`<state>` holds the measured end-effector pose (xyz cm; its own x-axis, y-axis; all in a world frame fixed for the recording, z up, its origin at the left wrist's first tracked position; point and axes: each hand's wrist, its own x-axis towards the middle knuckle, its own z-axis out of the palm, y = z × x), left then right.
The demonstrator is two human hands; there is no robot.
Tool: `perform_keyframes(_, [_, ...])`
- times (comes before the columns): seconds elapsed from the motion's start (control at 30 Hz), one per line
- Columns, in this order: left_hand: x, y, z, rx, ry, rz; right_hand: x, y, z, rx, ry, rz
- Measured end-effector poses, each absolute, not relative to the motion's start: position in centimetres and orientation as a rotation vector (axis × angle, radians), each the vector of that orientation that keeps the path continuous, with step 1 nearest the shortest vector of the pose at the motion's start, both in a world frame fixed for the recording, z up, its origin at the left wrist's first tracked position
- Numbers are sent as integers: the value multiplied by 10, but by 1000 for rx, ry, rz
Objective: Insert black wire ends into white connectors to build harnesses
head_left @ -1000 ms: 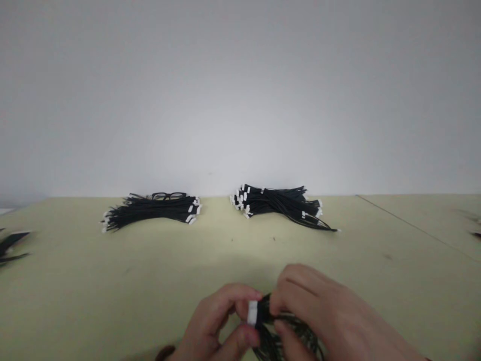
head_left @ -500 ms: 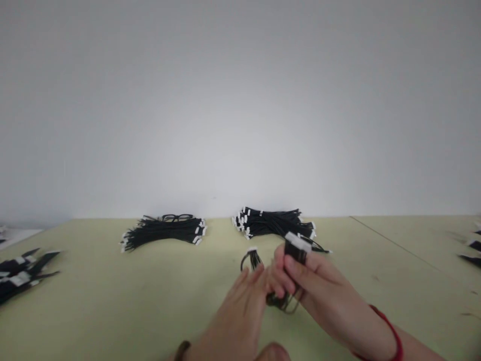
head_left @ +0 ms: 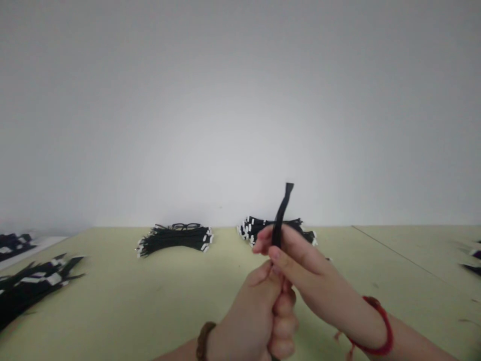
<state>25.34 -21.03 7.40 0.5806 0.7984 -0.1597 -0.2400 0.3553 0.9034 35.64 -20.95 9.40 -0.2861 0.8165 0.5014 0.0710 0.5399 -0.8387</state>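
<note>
Between L hand (head_left: pixel 251 316), R hand (head_left: pixel 311 271): black cable bundle (head_left: pixel 280 215), upright, twisted.

On the table (head_left: pixel 180 271), a left cable bundle (head_left: pixel 175 240) and a right cable bundle (head_left: pixel 289 224) side by side along the back, glasses (head_left: pixel 186 226) against the left one's far edge, more cable bundles (head_left: pixel 33 288) at front left.

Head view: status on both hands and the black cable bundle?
Right hand pinching black cable bundle, upright. Left hand closed in a fist just below it. Cable pile farther off.

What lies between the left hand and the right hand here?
Head view: a black cable bundle, pinched by the right hand, running down toward the closed left hand.
</note>
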Motion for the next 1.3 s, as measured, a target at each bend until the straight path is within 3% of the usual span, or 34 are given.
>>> perform_keyframes(0.17, [210, -197, 43, 1809, 824, 516, 376, -185, 63, -1030, -1818, 966])
perform_keyframes(0.37, [145, -154, -20, 2372, 1374, 345, 453, -67, 87, -1494, -1961, 501])
perform_keyframes(0.53, [126, -133, -64, 2600, 1330, 475, 471, 16, 58, -1773, -2050, 99])
perform_keyframes(0.7, [125, -130, -67, 2711, 1307, 411, 455, 32, -6, -1931, -1934, -198])
perform_keyframes(0.83, [121, -95, -44, 2787, 1497, 221, 446, 20, -25, -1909, -1852, -348])
perform_keyframes(1.07, [75, 23, -8, 2772, 1838, 167, 395, -85, -54, -1566, -2300, -158])
perform_keyframes(1.3, [64, 34, -13, 2879, 1764, 93, 372, -127, -61, -1375, -2532, 142])
